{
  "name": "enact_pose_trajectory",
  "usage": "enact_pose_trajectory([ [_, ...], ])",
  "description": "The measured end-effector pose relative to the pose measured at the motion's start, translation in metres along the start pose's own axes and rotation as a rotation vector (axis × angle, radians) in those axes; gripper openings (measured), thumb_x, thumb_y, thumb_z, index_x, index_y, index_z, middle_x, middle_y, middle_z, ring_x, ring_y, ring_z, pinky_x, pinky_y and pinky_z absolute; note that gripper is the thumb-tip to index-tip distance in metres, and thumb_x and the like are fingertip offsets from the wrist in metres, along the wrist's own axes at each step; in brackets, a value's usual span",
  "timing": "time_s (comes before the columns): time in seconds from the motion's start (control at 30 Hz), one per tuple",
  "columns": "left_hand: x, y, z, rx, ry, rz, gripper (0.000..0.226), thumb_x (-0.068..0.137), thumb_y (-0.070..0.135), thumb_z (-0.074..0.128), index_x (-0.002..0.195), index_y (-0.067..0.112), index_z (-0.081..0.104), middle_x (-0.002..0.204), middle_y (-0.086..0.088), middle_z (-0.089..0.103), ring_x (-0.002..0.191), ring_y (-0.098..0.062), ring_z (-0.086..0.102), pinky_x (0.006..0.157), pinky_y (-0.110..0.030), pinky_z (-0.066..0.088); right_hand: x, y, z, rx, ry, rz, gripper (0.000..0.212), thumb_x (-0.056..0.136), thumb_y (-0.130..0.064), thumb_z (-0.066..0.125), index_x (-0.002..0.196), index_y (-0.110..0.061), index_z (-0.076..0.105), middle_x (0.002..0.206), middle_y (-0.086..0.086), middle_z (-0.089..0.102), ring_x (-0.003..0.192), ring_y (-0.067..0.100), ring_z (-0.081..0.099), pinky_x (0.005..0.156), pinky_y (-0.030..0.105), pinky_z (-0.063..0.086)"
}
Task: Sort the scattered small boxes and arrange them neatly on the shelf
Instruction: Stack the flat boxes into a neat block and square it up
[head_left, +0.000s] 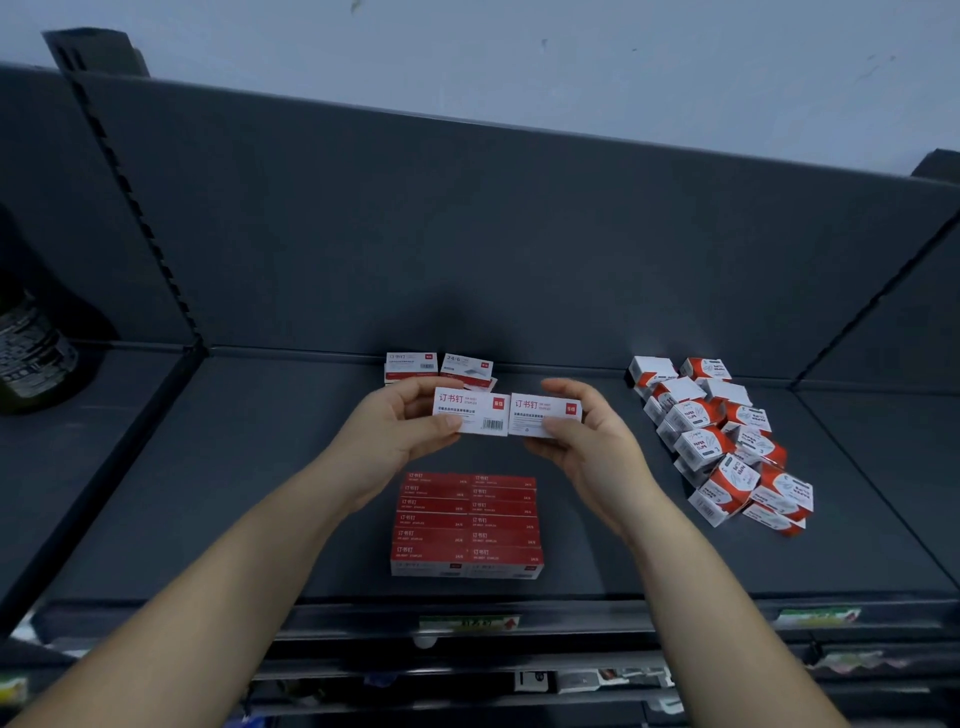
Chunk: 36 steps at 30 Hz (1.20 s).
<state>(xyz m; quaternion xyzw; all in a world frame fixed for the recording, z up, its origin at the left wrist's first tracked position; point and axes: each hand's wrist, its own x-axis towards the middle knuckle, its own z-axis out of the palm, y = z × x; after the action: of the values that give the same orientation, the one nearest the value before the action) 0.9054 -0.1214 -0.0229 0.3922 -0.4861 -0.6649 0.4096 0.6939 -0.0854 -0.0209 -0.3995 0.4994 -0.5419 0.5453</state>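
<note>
My left grip (400, 431) and right grip (587, 441) each pinch a box (470, 410), edges touching, with the stack (467, 525) at 6 o'clock. I'd square both, then lower them flush onto it.

A pale wall (519, 47) fills the top of the frame above a dark grey back panel (467, 234). A slotted upright (130, 192) runs down the upper left. Dim light falls on the shelf (208, 441).
</note>
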Motion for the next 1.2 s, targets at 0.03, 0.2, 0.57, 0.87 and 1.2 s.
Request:
enact_pose_trajectory([
  [0.03,0.001,-0.001,-0.001,0.014,0.010,0.002,0.032,0.088,-0.003,0.063,0.116,0.012,0.063,0.109,-0.007,0.073,0.106,-0.020,0.069,0.089,-0.030,0.057,0.001,0.001,0.000,-0.007,-0.006,0.000,0.031,0.097,0.005,0.045,0.115,-0.017,0.058,0.098,0.006,0.073,0.100,0.020,0.069,0.086,0.033,0.053],
  [0.2,0.002,-0.002,-0.006,0.028,0.031,0.024,0.034,0.088,-0.003,0.063,0.118,0.013,0.063,0.110,-0.007,0.073,0.106,-0.020,0.069,0.091,-0.032,0.056,0.003,0.004,0.002,-0.087,-0.007,-0.021,0.032,0.097,0.001,0.050,0.115,-0.024,0.060,0.096,-0.001,0.073,0.098,0.015,0.068,0.087,0.034,0.056],
  [0.57,0.013,-0.020,-0.015,0.617,0.104,0.184,0.032,0.085,0.008,0.072,0.094,0.037,0.061,0.106,0.011,0.067,0.099,-0.007,0.065,0.084,-0.024,0.053,0.010,0.014,0.008,-0.477,0.001,-0.116,0.020,0.091,-0.009,0.067,0.104,-0.023,0.066,0.099,-0.006,0.070,0.086,0.002,0.067,0.068,0.017,0.054],
  [0.87,0.027,-0.045,-0.026,0.771,0.026,-0.020,0.019,0.090,0.017,0.066,0.095,0.034,0.060,0.107,0.010,0.061,0.097,-0.009,0.062,0.077,-0.027,0.054,0.016,0.043,0.000,-0.628,-0.055,0.017,0.017,0.092,-0.011,0.065,0.102,-0.024,0.069,0.097,-0.010,0.068,0.081,0.004,0.067,0.068,0.013,0.053],
  [1.2,0.019,-0.054,-0.028,0.627,-0.101,-0.099,0.016,0.098,0.017,0.054,0.105,0.028,0.063,0.104,0.004,0.068,0.090,-0.008,0.067,0.074,-0.023,0.052,0.012,0.050,-0.008,-0.616,-0.138,0.044,0.018,0.096,-0.017,0.061,0.105,-0.030,0.070,0.105,-0.010,0.070,0.094,0.007,0.067,0.078,0.017,0.053],
])
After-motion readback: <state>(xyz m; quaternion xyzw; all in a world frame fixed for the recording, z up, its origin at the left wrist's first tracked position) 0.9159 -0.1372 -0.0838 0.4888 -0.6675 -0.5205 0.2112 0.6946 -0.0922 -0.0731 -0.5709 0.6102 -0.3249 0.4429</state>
